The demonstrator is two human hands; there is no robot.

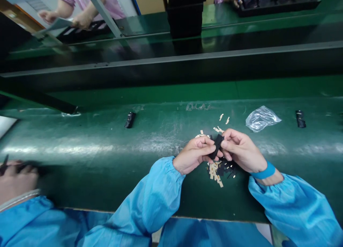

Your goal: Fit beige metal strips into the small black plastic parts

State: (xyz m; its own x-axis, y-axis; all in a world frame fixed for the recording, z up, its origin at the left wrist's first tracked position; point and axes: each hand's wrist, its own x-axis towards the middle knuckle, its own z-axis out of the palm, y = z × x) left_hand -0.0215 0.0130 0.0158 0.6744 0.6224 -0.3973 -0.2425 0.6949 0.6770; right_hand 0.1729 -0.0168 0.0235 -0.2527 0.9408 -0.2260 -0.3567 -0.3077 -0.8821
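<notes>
Both my hands meet over the green table, pinching one small black plastic part [217,145] between them. My left hand [194,154] grips its lower left side with fingers curled. My right hand [241,149] holds its upper right end between thumb and fingers. Under and behind the hands lies a scatter of small beige pieces [214,170] mixed with tiny black bits [227,167]. Blue sleeves cover both my arms, and a blue band circles my right wrist.
A crumpled clear plastic bag [262,118] lies right of the hands. Two black parts [130,119] [300,118] rest farther back on the table. A neighbour's hand [14,179] works at the left edge. Across the conveyor, other people handle black trays [278,2]; a black stack [184,11] stands mid-belt.
</notes>
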